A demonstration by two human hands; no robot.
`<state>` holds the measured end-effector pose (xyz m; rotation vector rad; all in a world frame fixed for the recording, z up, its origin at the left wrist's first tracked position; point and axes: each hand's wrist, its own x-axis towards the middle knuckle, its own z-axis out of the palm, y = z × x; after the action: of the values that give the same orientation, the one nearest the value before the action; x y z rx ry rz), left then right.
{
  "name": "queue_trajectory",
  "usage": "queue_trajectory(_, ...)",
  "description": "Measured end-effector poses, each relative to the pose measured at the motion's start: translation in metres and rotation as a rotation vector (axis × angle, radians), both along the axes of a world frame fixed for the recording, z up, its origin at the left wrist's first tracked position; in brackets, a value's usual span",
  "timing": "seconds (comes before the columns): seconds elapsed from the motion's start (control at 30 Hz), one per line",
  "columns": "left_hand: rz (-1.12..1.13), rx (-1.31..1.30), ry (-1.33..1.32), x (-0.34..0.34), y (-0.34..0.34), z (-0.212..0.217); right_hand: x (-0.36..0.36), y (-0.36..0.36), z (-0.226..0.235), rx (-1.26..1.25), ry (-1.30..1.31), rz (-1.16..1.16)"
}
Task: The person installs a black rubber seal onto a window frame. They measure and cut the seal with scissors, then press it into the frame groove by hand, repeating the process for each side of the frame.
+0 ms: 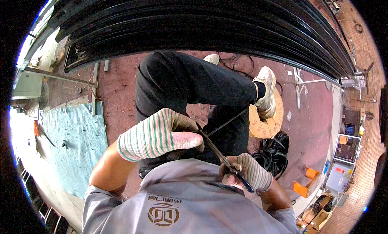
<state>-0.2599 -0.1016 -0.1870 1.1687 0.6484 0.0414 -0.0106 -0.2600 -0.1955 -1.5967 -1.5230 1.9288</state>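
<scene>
we count two hands, both in white knit gloves with coloured stripes: left hand [163, 134], right hand [247, 172]. one long thin dark metal tool [220, 154] sits between them, over the lap, in front of the grey shirt [194, 205]. one thin black strand [228, 123] runs from beside the tool's upper part to near the ankle.

right fingers are curled tight around the tool's lower part. left fingers are bent, thumb close to the forefinger at the tool's upper end; we can't tell if they pinch the tool, the strand or both.

we also count two white shoes [266, 86], one resting on a yellow round disc [271, 127], plus one black coiled bundle [271, 155].

floor is dull red [117, 86], one pale blue sheet [76, 145] lying at left. long black ribbed profiles [202, 26] span the top; we can't count them. one grey box [338, 178] at right.

tool's long axis is diagonal: narrow end points forward-left, black end back-right, toward the body.
</scene>
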Motion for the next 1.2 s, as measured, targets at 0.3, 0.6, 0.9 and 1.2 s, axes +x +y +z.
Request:
queue_trajectory(0.3,0.05,0.055,0.071,0.001,0.005,0.006,-0.001,-0.002,-0.003,0.074,0.078,-0.06)
queue_trajectory(0.6,0.09,0.069,0.059,0.0,0.002,0.006,0.002,0.002,-0.004,0.085,0.08,0.043)
queue_trajectory(0.9,0.097,0.02,0.094,0.001,0.002,0.008,0.003,-0.002,-0.009,-0.244,0.183,-0.133)
queue_trajectory(1.2,0.087,0.075,0.091,0.002,0.002,0.012,0.001,-0.006,-0.014,0.151,0.163,0.014)
